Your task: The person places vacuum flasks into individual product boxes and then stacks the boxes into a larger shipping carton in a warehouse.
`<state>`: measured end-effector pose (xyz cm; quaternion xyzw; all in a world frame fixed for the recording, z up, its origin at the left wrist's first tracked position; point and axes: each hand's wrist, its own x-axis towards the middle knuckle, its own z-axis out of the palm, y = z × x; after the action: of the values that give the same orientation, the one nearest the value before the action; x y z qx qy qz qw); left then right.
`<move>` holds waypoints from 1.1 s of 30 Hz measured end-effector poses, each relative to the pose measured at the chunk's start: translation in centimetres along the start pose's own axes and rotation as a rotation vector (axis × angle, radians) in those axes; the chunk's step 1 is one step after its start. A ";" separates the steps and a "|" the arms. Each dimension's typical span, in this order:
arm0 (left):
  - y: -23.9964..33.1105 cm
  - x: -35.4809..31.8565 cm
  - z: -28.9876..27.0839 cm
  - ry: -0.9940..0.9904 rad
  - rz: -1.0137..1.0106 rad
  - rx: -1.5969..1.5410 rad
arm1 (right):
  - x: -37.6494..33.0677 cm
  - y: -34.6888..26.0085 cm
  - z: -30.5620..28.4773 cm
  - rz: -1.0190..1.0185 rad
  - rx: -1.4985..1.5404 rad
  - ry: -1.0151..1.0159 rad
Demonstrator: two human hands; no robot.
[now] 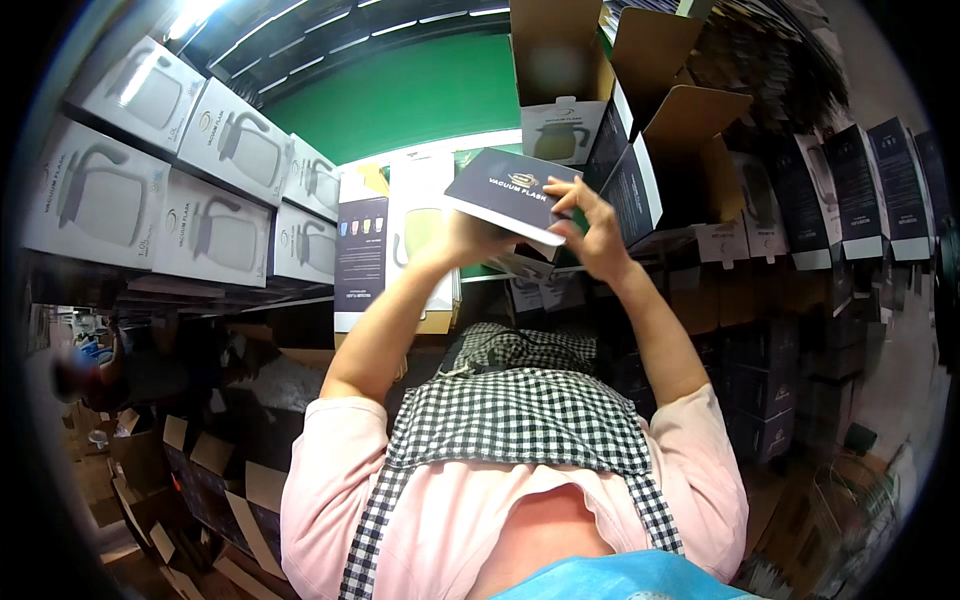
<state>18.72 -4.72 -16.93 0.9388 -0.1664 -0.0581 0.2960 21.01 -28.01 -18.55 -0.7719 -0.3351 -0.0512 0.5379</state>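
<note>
In front of me a flask carton (pixel 500 185) is tilted, its dark printed top facing up and a white edge along its near side. My left hand (pixel 478 238) supports it from below at the near left, and the carton hides most of those fingers. At the carton's right edge, my right hand (pixel 600 232) grips with thumb and bent fingers. Just left of the held carton stands another flask carton (pixel 361 240) with a dark, printed side panel. Part of the green work table (pixel 420 100) shows beyond.
White flask cartons (pixel 225 140) are stacked at the left. Tall brown-lined boxes with raised flaps (pixel 690 125) stand at the right, near a row of dark cartons (pixel 850 190). Opened cardboard boxes (pixel 225 480) lie at the lower left, and a person (pixel 95 370) is in the background.
</note>
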 end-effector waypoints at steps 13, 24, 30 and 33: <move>-5.1 -2.9 -1.8 0.271 0.098 -0.197 | -1.5 -1.1 1.3 -0.024 -0.655 -0.227; -3.6 -5.2 2.0 0.827 0.199 0.024 | -1.9 -1.3 2.2 0.016 -0.656 -0.198; -1.4 -7.0 5.8 0.498 0.041 -0.124 | -1.7 -1.6 2.1 0.024 -0.631 -0.159; -3.3 -6.5 6.5 0.373 -0.127 -0.789 | -1.9 -1.6 2.3 0.029 -0.583 -0.171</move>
<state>12.24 -3.43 -24.02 0.7567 -0.0173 0.0354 0.6525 17.96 -26.64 -19.07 -0.8999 -0.3394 -0.0722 0.2643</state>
